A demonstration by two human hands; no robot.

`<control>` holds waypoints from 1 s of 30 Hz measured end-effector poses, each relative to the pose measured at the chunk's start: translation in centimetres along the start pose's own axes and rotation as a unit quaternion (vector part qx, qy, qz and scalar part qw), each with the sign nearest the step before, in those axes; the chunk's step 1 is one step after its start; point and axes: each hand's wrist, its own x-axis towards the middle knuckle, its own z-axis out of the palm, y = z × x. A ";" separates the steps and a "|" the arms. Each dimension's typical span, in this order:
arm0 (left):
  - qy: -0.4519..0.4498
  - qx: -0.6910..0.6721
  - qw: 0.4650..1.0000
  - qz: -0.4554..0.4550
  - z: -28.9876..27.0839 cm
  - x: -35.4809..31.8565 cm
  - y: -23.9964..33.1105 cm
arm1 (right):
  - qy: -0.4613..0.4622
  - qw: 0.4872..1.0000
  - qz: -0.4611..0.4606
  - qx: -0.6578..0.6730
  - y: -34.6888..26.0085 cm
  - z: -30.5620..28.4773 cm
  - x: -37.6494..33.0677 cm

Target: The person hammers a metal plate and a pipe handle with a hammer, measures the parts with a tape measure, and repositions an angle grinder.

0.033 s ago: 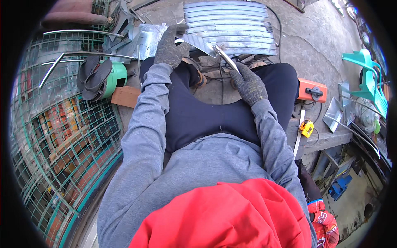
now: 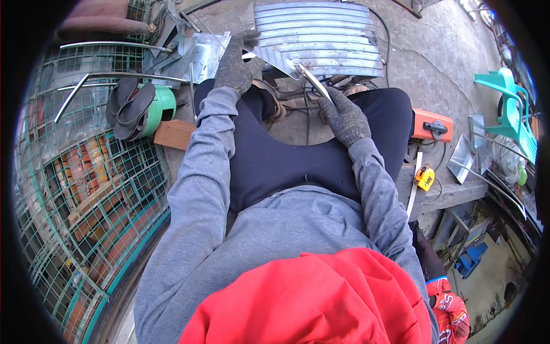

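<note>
Wearing: we have a bright red cloth (image 2: 315, 304) nearest the camera, then grey long sleeves (image 2: 197, 155) and dark trousers (image 2: 292, 166), knees apart.
Right hand (image 2: 346, 119): covered in a dark grey knit glove (image 2: 352, 129), our fingers are closed around the near end of a slim, silver metal plier-like tool (image 2: 315, 84).
Silver sheet-metal strip (image 2: 277, 59): we see it between our two hands, slanting down to the right in view, its right end touching the tool's head.
Left hand (image 2: 235, 66): gloved alike, our fingers curl around the strip's left end; how firmly they press, we cannot tell.
Right side: near our knee sit a yellow tape measure (image 2: 425, 178) and an orange box with a black handle (image 2: 432, 125).
Left side: we see dark grey slippers (image 2: 129, 109) against a rounded green object (image 2: 164, 106).
Floor ahead: beyond our hands lies a ribbed, silvery metal panel (image 2: 318, 34).
</note>
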 end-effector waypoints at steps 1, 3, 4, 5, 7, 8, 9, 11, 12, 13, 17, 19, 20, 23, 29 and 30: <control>-0.003 -0.026 1.000 -0.012 0.3 0.2 0.4 | -0.006 1.000 0.004 -0.008 0.1 0.0 0.1; 0.006 -0.138 0.990 -0.026 1.3 0.9 0.0 | -0.001 1.000 -0.006 -0.002 0.2 0.1 0.2; 0.016 -0.246 0.968 -0.040 1.7 1.4 -0.6 | 0.003 1.000 -0.019 0.003 0.1 0.0 0.2; 0.010 -0.196 0.981 -0.004 1.8 2.2 -1.2 | 0.003 1.000 -0.018 0.001 0.0 -0.1 0.2; 0.018 -0.177 0.984 -0.034 2.9 2.8 -1.6 | -0.035 0.999 -0.002 -0.002 -0.9 -0.2 0.1; 0.025 -0.157 0.985 -0.064 3.6 2.9 -1.8 | -0.037 0.999 -0.003 -0.002 -1.0 0.1 0.2; 0.044 -0.123 0.991 -0.037 4.5 3.1 -1.4 | -0.035 0.999 -0.007 0.010 -0.8 0.5 0.2; 0.044 -0.091 0.990 -0.095 4.8 3.7 2.8 | -0.031 0.999 -0.008 0.022 -0.4 0.5 0.4; 0.048 -0.054 0.985 -0.154 4.5 3.8 4.1 | -0.018 0.999 0.014 0.026 -0.3 0.5 0.4; 0.073 -0.109 0.984 -0.122 4.7 4.8 2.1 | -0.007 0.999 0.031 0.030 -0.6 0.6 0.5; 0.152 -0.280 0.938 -0.138 6.1 6.3 -1.3 | 0.032 0.993 0.051 0.105 0.2 0.9 1.3; 0.164 -0.319 0.923 -0.139 6.2 7.0 -2.0 | 0.049 0.995 0.033 0.085 0.2 0.9 1.2; 0.177 -0.358 0.906 -0.139 6.3 7.0 -2.3 | 0.066 0.996 0.014 0.063 0.1 0.9 1.2; 0.163 -0.474 0.851 -0.157 6.7 7.1 -1.8 | 0.062 0.996 0.025 0.061 -0.3 1.0 1.1; 0.145 -0.423 0.881 -0.155 8.2 8.5 -1.3 | 0.081 0.993 0.034 0.076 0.5 1.0 1.3; 0.195 -0.304 0.926 -0.108 8.8 8.6 -1.2 | 0.083 0.993 0.036 0.075 0.6 0.9 1.2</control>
